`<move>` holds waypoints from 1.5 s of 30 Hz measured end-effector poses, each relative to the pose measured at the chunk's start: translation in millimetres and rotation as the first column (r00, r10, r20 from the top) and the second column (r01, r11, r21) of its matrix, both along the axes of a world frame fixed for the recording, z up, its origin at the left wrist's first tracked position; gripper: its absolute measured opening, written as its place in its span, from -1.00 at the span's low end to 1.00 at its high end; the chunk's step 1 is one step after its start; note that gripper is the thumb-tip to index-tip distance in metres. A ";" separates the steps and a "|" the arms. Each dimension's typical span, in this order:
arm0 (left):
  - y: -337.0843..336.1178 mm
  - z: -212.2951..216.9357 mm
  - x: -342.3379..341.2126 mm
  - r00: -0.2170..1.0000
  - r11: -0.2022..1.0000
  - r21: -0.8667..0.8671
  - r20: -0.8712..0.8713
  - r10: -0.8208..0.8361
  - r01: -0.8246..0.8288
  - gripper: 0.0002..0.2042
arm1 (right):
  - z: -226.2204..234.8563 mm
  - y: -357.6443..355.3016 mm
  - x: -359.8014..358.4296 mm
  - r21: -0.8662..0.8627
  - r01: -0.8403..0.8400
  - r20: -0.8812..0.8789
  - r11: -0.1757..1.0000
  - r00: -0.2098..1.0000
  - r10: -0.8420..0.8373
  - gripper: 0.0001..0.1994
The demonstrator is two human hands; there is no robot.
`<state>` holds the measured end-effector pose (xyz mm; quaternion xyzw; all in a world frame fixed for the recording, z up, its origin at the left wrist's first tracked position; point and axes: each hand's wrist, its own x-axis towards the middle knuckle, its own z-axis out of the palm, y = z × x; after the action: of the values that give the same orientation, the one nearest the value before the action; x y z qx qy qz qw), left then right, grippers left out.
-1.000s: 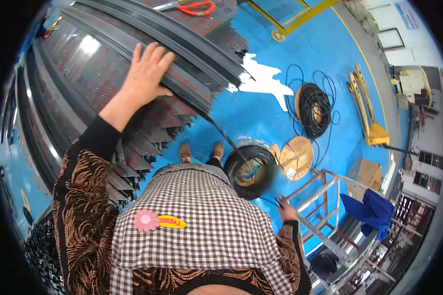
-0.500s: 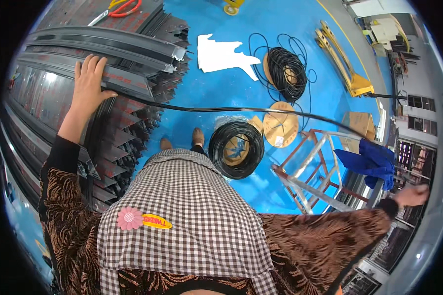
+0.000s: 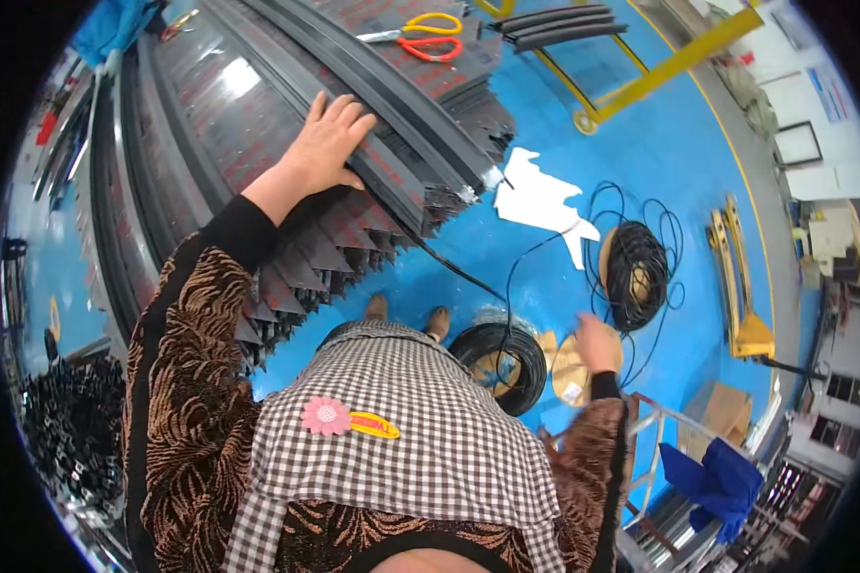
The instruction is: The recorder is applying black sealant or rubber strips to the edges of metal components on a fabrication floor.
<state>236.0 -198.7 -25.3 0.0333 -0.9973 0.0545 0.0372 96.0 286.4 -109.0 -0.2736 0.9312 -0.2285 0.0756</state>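
Observation:
My left hand (image 3: 327,143) lies on a long dark metal profile (image 3: 389,172) at the stack's edge, fingers stretched and thumb apart. A black flexible strip (image 3: 454,267) comes out from beside that profile and sags toward the floor. My right hand (image 3: 598,346) hangs over the floor near a round cardboard disc (image 3: 571,371). Motion blurs its fingers, and I cannot make out anything in them. Just left of it lies a coil of black strip (image 3: 535,382). Farther off is a looser black coil (image 3: 637,277) with stray loops.
Yellow-and-red-handled scissors (image 3: 432,40) rest on the profile stack (image 3: 220,115). White sheet material (image 3: 540,199) lies on the blue floor. A yellow pallet jack (image 3: 736,286) stands at the right. Nearer are a metal frame (image 3: 655,444), blue cloth (image 3: 712,482) and a cardboard box (image 3: 721,420).
My right hand has come in from the far right toward the middle. The strip, stretched across before, now sags. The view has swung left; my left hand stays on the profile.

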 end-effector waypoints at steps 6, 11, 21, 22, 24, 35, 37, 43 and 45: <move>-9.5 -32.5 -12.6 0.997 0.993 0.099 -0.057 -0.061 0.067 -0.13 | -46.1 -187.0 74.8 -0.640 -0.025 0.382 0.768 0.857 0.347 -0.70; -9.7 -25.1 -10.1 0.999 0.991 0.129 -0.018 -0.032 0.034 -0.15 | -32.4 -201.5 66.5 -0.553 0.101 0.755 0.827 0.481 0.446 -0.77; -9.2 -28.1 -7.5 0.999 0.983 0.182 -0.023 -0.026 0.030 -0.18 | -16.1 -163.6 81.9 -0.426 0.144 0.726 0.893 0.643 0.243 -0.85; -9.4 -28.9 -8.3 0.999 0.983 0.181 -0.029 -0.026 0.031 -0.18 | -13.6 -172.9 83.8 -0.424 0.134 0.705 0.895 0.670 0.234 -0.85; -9.0 -29.6 -9.1 0.999 0.983 0.181 -0.034 -0.029 0.035 -0.19 | -14.2 -185.0 86.7 -0.421 0.128 0.684 0.898 0.695 0.222 -0.86; -6.9 -28.8 -8.1 0.999 0.983 0.183 -0.037 -0.011 0.018 -0.17 | -17.3 -200.8 105.0 -0.439 0.415 0.803 0.797 0.580 0.140 -0.83; -7.0 -28.7 -10.4 0.999 0.982 0.188 -0.041 -0.016 0.024 -0.16 | -13.2 -216.1 105.7 -0.433 0.420 0.797 0.798 0.591 0.121 -0.83; -10.6 -33.6 -6.6 0.998 0.983 0.181 -0.060 -0.012 0.022 -0.16 | -22.7 -183.4 103.5 -0.358 0.465 0.877 0.810 0.464 0.121 -0.82; -7.3 -32.2 -6.5 0.998 0.982 0.189 -0.056 -0.010 0.020 -0.16 | -18.4 -193.3 106.1 -0.389 0.444 0.846 0.807 0.518 0.123 -0.82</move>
<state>229.5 -206.0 -57.6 0.0308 -0.9967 -0.0416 0.0617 202.1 93.1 -127.4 -0.0455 0.6865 -0.6010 0.4068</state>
